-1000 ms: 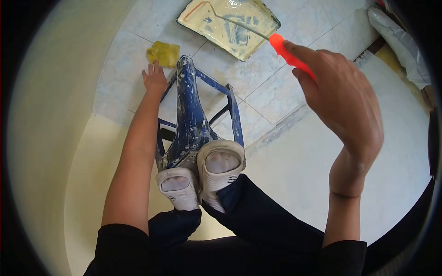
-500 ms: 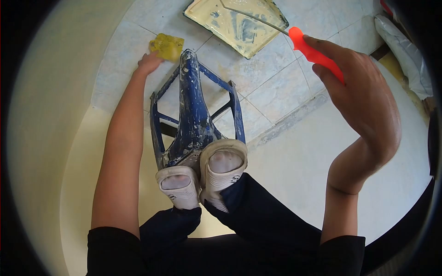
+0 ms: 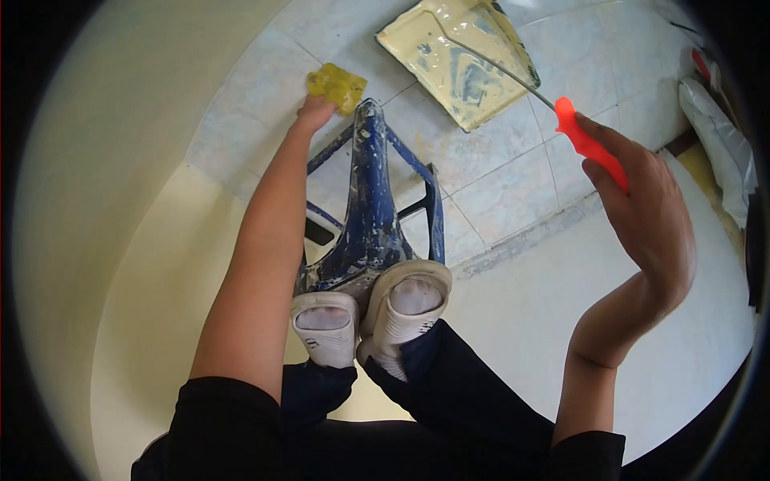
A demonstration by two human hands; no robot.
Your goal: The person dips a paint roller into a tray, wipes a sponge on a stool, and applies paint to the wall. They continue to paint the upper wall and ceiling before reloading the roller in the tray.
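My right hand (image 3: 642,200) is closed around the orange-red handle (image 3: 591,144) of a paint roller. Its bent metal rod (image 3: 489,60) reaches over a paint tray (image 3: 461,68) smeared with cream paint, and the roller head blends into that paint. Farther off to the left, my left hand (image 3: 317,111) grips a stained, flat yellow piece with a wavy edge (image 3: 338,88). This yellow piece shows close to the end of a blue, paint-spattered plastic stool (image 3: 370,192). The fingers of the left hand are partly hidden.
My feet in pale slide sandals (image 3: 413,301) are at the near end of the stool. Light tiles (image 3: 505,188) cover the floor around the tray. A curved cream wall (image 3: 160,104) rises on the left, and a whitish bag (image 3: 718,144) lies at the far right.
The view has shifted, so the tray, stool and both hands appear farther right and slightly lower. Both hands keep their holds on the roller and the yellow piece.
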